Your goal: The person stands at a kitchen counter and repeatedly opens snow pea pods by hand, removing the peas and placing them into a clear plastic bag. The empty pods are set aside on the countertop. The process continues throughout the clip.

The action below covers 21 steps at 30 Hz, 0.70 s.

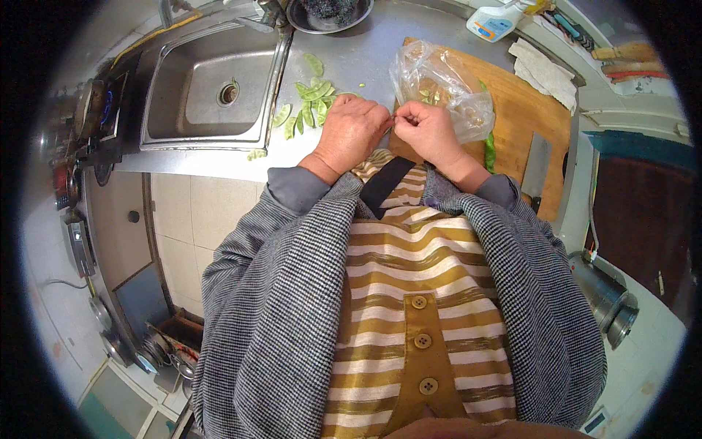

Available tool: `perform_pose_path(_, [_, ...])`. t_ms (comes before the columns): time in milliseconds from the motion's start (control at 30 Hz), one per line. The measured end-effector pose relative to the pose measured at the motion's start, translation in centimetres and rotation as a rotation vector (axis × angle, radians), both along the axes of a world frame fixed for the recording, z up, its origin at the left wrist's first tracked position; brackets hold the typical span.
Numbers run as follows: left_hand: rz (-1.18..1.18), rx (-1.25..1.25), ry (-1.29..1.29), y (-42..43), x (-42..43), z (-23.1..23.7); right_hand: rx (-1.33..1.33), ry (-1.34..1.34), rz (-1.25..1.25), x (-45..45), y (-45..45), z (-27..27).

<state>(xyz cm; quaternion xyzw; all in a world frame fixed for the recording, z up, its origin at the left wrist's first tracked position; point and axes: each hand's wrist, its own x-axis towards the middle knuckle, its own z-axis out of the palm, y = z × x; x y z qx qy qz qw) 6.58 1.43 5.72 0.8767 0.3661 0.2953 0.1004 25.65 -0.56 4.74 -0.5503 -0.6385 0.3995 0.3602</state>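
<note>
My left hand (pixel 354 129) and my right hand (pixel 430 131) meet fingertip to fingertip over the counter's front edge, fingers curled. Whatever may be pinched between them is too small or hidden to tell. Flat green bean pods (pixel 315 96) lie in a loose pile on the steel counter, just beyond my left hand. A clear plastic bag (pixel 466 104) rests on the wooden cutting board (pixel 515 101) behind my right hand, with small pale green pieces (pixel 430 97) showing at it. More green pods (pixel 489 151) lie on the board, right of the bag.
A steel sink (pixel 214 66) is at the left, past it a lit gas burner (pixel 107 107). A cleaver (pixel 536 164) lies on the board's right side. Behind stand a metal bowl (pixel 329 24) with dark contents and a spray bottle (pixel 495 22); a white cloth (pixel 543 74) lies at the right.
</note>
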Motion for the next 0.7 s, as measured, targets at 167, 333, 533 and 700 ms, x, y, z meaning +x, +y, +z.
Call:
perform_pose_path(167, [0.021, 0.033, -0.062, 0.2, 0.0, 0.9, -0.403, 0.481, -0.088, -0.4, 0.7, 0.3])
perform_pose_path(333, [0.100, 0.001, -0.176, 0.8, -0.6, 0.0, -0.544, 0.796, -0.122, -0.6, 1.3, 0.9])
perform_pose_path(533, [0.453, -0.613, -1.071, 4.0, -6.3, -5.1, -0.303, 0.517, -0.208, 1.6, 2.2, 0.0])
perform_pose_path(700, [0.749, -0.565, -0.401, 2.1, -13.7, -11.0, 0.127, -0.030, -0.233, 5.5, 2.8, -0.9])
